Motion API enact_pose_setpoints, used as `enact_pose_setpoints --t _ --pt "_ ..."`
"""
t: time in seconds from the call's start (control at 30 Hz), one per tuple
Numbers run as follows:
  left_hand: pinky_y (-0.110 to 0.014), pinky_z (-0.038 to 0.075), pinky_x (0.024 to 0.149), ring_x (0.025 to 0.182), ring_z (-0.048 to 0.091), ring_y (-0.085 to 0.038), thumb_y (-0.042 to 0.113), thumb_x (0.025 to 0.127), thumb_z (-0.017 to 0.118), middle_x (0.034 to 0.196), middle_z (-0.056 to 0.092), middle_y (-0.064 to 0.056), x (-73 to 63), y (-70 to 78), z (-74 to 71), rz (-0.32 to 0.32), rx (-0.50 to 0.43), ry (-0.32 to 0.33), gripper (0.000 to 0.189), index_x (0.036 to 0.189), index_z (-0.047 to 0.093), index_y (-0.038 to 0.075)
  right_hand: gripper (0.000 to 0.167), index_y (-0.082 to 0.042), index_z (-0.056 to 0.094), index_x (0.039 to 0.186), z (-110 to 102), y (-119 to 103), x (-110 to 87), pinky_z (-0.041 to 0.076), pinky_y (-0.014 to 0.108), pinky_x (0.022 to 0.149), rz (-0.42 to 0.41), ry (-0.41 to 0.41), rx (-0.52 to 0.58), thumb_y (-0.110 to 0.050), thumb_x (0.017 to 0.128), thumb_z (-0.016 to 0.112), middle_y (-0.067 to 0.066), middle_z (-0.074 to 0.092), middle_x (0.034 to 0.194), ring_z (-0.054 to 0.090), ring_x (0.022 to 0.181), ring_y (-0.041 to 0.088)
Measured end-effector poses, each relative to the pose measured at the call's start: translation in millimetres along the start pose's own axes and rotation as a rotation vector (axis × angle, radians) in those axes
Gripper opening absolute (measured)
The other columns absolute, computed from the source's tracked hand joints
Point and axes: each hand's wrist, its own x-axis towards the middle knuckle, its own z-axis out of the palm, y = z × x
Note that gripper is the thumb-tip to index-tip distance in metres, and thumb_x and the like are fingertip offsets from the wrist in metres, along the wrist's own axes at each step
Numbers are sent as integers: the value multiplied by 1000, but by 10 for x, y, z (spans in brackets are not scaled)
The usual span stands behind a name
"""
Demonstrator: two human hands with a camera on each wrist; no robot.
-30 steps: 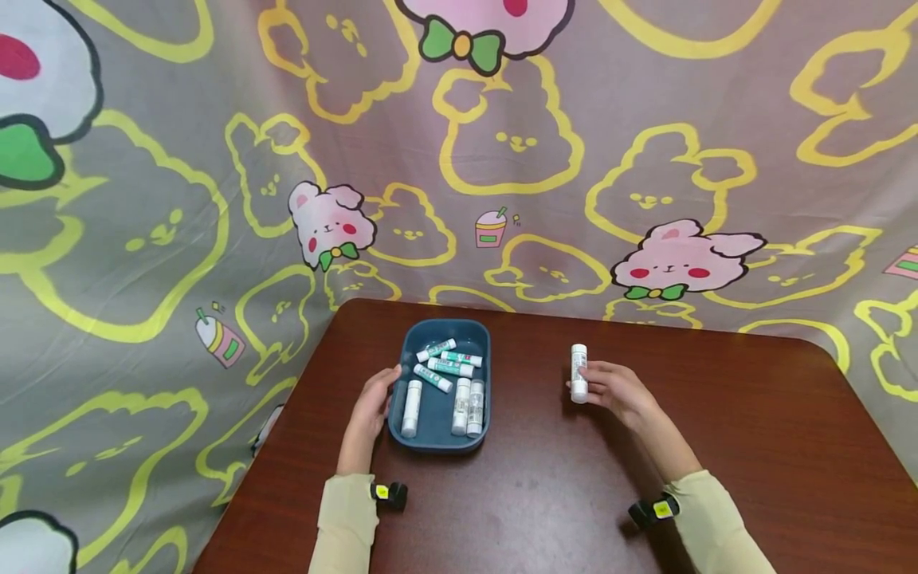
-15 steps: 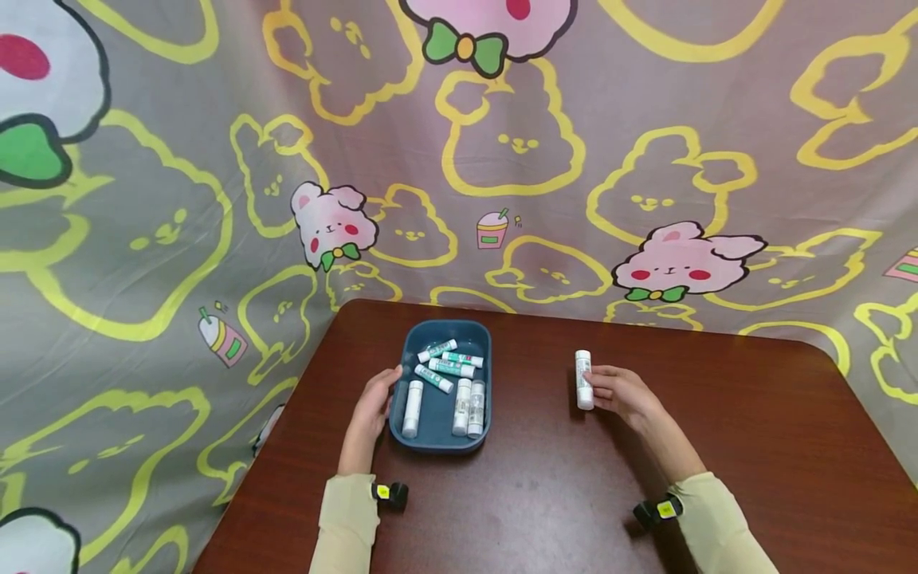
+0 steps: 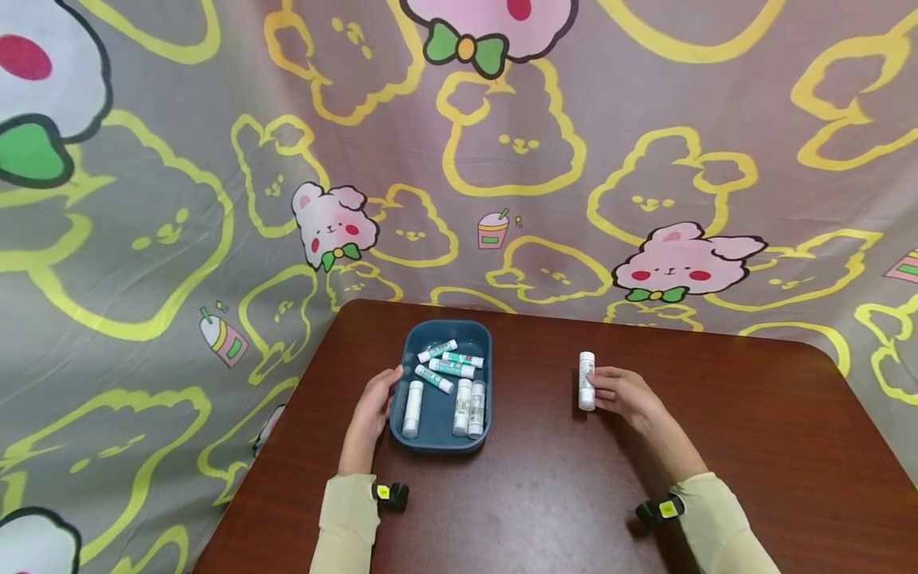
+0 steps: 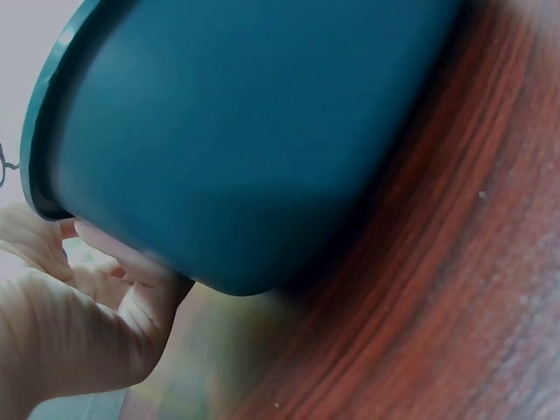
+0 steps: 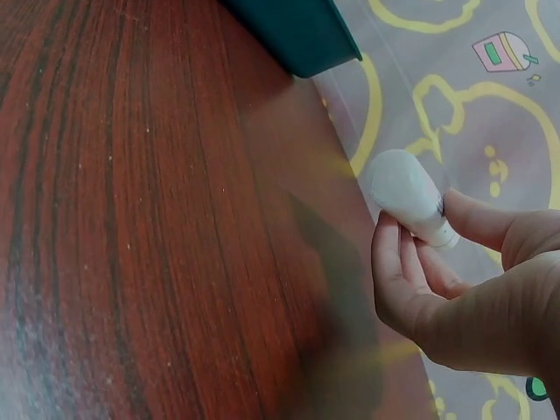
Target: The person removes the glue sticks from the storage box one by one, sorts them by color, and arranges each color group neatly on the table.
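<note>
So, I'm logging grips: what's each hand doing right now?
Left hand: touching the side of the blue bin; whether it grips cannot be told.
Right hand: closed, holding a white tube.

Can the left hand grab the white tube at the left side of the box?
Probably yes. The left hand touches the box just across the wall from that tube, and nothing lies on top of it. It would likely have to reach over the rim.

Head view forward and down, close wrist views, tray (image 3: 436,416) in all
</note>
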Motion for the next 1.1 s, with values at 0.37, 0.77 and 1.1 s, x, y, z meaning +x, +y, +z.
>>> enact_pose_setpoints --t 0.37,0.77,1.1 --pt "-16 31 45 50 41 -5 23 108 57 71 52 4 -3 6 -4 -4 -3 -3 24 88 59 10 52 18 35 142 -59 25 -23 58 27 75 5 53 -55 -10 105 60 -3 66 92 66 82 8" --pt "-17 30 44 47 39 -5 22 108 56 69 52 4 -3 -10 0 0 -10 4 24 87 58 9 54 20 40 140 -110 101 9 59 28 77 -16 92 -165 -10 103 64 1 66 96 67 83 9" --pt "-18 29 44 47 37 -6 22 108 56 69 51 3 -11 0 -8 3 -17 -9 26 85 57 9 44 22 49 129 -91 118 42 61 34 76 -105 168 -321 -6 100 67 10 67 97 69 81 12"
